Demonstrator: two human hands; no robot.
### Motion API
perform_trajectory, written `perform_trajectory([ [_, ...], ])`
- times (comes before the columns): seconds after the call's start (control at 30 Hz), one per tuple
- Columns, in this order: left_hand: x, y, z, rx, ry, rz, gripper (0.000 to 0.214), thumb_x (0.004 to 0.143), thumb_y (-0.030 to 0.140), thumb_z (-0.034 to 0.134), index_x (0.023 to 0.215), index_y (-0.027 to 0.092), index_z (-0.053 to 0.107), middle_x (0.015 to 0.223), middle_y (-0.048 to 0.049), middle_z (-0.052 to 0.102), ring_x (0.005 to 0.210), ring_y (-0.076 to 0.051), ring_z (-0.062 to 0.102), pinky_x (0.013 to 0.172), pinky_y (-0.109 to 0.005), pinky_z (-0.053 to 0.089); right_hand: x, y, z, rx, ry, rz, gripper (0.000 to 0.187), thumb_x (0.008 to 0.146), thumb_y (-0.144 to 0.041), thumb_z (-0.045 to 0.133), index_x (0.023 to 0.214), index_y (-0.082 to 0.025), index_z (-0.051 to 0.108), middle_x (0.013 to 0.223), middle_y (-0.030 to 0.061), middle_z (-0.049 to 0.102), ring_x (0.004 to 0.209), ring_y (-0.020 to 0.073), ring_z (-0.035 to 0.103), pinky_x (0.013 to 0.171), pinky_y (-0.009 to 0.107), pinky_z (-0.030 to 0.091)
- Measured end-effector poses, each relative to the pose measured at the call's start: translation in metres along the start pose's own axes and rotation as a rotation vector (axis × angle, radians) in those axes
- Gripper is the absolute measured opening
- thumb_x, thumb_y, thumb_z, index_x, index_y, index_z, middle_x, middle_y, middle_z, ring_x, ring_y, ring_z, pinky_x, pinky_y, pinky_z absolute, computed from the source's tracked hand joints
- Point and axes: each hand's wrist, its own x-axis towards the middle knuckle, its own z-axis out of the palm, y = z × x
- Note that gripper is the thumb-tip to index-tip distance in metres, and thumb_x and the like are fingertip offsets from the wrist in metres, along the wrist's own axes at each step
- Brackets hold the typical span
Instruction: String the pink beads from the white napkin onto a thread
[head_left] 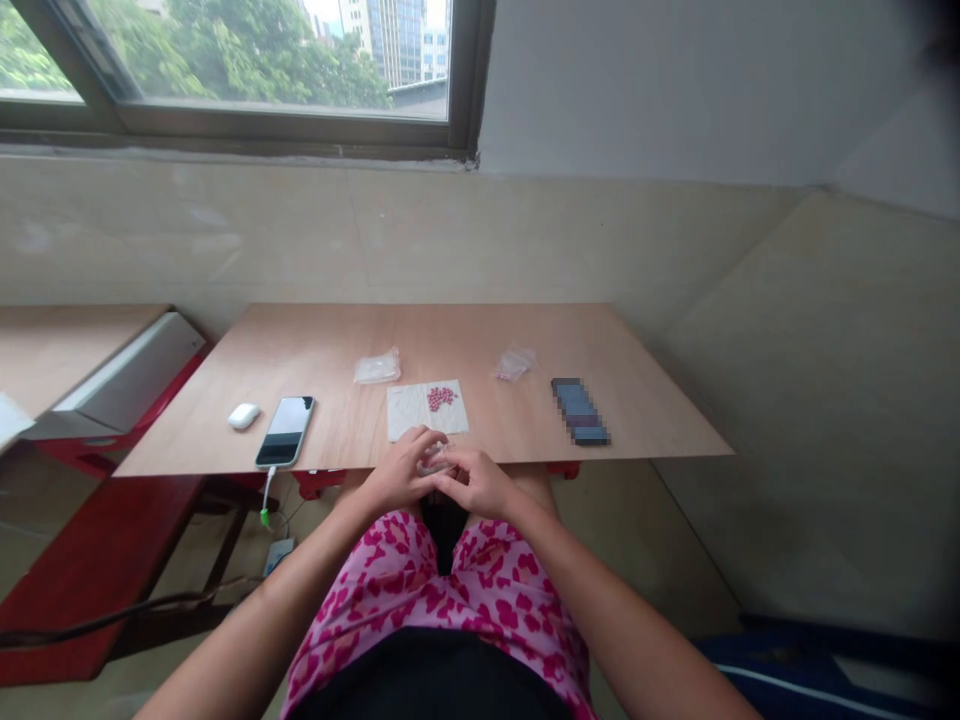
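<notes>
My left hand (401,470) and my right hand (480,482) meet at the near edge of the wooden board (420,340), fingers pinched together on a small clear plastic bag (437,461) held between them. Just beyond the hands lies a white paper sheet (409,412) with a small pile of pink beads (440,397) on it. Behind the sheet sit two more small clear bags, one (377,368) to the left and one (514,363) to the right.
A smartphone (286,430) with a cable plugged in lies left of the sheet, with a white earbud case (243,415) beside it. A dark blurred phone (580,411) lies to the right. Red furniture (90,560) stands at left, and a window (225,60) is above.
</notes>
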Motion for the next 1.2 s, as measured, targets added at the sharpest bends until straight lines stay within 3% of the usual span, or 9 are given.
perform_trajectory([
  [0.17, 0.002, -0.002, 0.002, 0.080, -0.066, 0.051, 0.035, 0.082, 0.027, 0.075, 0.115, 0.023, 0.062, 0.108, -0.0072, 0.064, 0.100, -0.027, 0.061, 0.091, -0.041, 0.048, -0.002, -0.006, 0.005, -0.192, -0.107, -0.038, 0.036, 0.091, -0.034, 0.070, 0.125, -0.021, 0.071, 0.123, 0.0094, 0.072, 0.112, 0.0264, 0.067, 0.097, 0.035, 0.053],
  [0.37, 0.003, -0.010, 0.015, 0.146, -0.166, 0.109, 0.035, 0.078, 0.011, 0.067, 0.111, 0.022, 0.063, 0.098, -0.0068, 0.066, 0.094, -0.026, 0.064, 0.084, -0.038, 0.049, -0.003, 0.000, 0.015, -0.433, -0.257, 0.052, 0.036, 0.084, -0.045, 0.077, 0.107, -0.018, 0.071, 0.107, 0.0107, 0.074, 0.093, 0.0283, 0.071, 0.080, 0.034, 0.055],
  [0.6, 0.007, -0.024, 0.019, 0.220, -0.149, 0.029, 0.025, 0.077, 0.007, 0.063, 0.098, 0.021, 0.059, 0.091, -0.0059, 0.065, 0.087, -0.024, 0.062, 0.078, -0.036, 0.048, 0.006, 0.004, 0.009, -0.440, -0.266, 0.005, 0.036, 0.085, -0.036, 0.077, 0.113, -0.016, 0.068, 0.116, 0.0122, 0.072, 0.105, 0.0287, 0.069, 0.088, 0.035, 0.056],
  [0.8, 0.011, -0.030, 0.008, 0.196, -0.021, -0.022, 0.017, 0.081, 0.012, 0.061, 0.093, 0.021, 0.052, 0.089, -0.0056, 0.062, 0.084, -0.024, 0.059, 0.074, -0.035, 0.046, 0.007, -0.001, 0.000, -0.235, -0.082, -0.095, 0.025, 0.095, -0.028, 0.065, 0.118, -0.021, 0.071, 0.126, 0.0100, 0.072, 0.120, 0.0269, 0.066, 0.106, 0.039, 0.052],
  [0.9, 0.013, -0.032, 0.002, 0.141, 0.063, -0.073, 0.008, 0.088, 0.019, 0.058, 0.092, 0.022, 0.052, 0.087, -0.0043, 0.061, 0.083, -0.023, 0.060, 0.077, -0.036, 0.048, 0.007, 0.007, -0.007, -0.141, 0.085, -0.039, 0.027, 0.098, -0.023, 0.057, 0.120, -0.026, 0.072, 0.126, 0.0053, 0.073, 0.115, 0.0236, 0.069, 0.102, 0.037, 0.055],
  [1.03, 0.017, -0.034, -0.006, 0.096, 0.178, -0.144, 0.005, 0.094, 0.023, 0.057, 0.093, 0.022, 0.052, 0.088, -0.0031, 0.061, 0.085, -0.022, 0.061, 0.080, -0.036, 0.049, 0.020, 0.043, -0.026, -0.201, 0.303, 0.157, 0.021, 0.100, -0.026, 0.055, 0.106, -0.024, 0.076, 0.103, 0.0061, 0.076, 0.075, 0.0187, 0.070, 0.071, 0.030, 0.057],
  [1.1, 0.018, -0.035, -0.009, 0.042, 0.213, -0.169, 0.006, 0.094, 0.023, 0.058, 0.092, 0.022, 0.052, 0.089, -0.0027, 0.062, 0.087, -0.021, 0.062, 0.082, -0.036, 0.049, 0.036, 0.066, -0.037, -0.281, 0.390, 0.224, 0.019, 0.098, -0.025, 0.057, 0.100, -0.021, 0.076, 0.095, 0.0063, 0.074, 0.072, 0.0184, 0.068, 0.070, 0.030, 0.054],
  [1.2, 0.020, -0.036, -0.013, -0.055, 0.246, -0.209, 0.006, 0.093, 0.022, 0.059, 0.090, 0.021, 0.055, 0.089, -0.0020, 0.064, 0.087, -0.020, 0.063, 0.084, -0.035, 0.049, 0.068, 0.096, -0.049, -0.377, 0.421, 0.253, 0.018, 0.094, -0.018, 0.059, 0.103, -0.019, 0.075, 0.098, 0.0068, 0.072, 0.082, 0.0195, 0.068, 0.080, 0.031, 0.054],
])
